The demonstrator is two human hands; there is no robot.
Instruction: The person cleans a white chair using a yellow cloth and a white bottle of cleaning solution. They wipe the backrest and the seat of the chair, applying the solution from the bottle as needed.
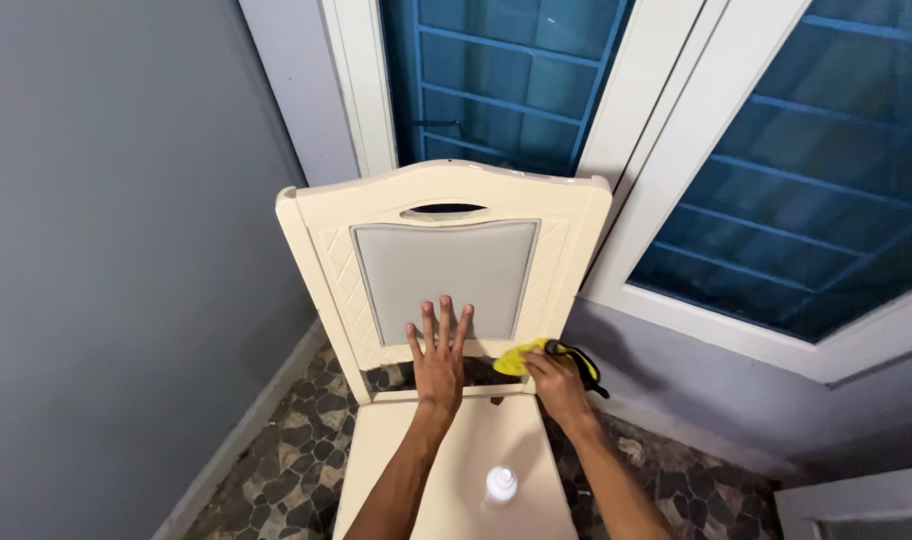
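A cream plastic chair (321,250) with a grey padded back panel (446,270) stands in front of me. My left hand (439,352) lies flat with fingers spread against the lower edge of the grey panel. My right hand (554,385) grips a yellow and black cloth (536,352) at the lower right corner of the chair back, just above the seat (416,450). A small white-capped bottle (501,486) stands on the seat between my forearms.
A grey wall (116,250) rises on the left. Behind the chair are white-framed windows (666,130) with blue glass and bars. The floor (286,450) is dark patterned stone. A white surface corner (856,505) shows at the bottom right.
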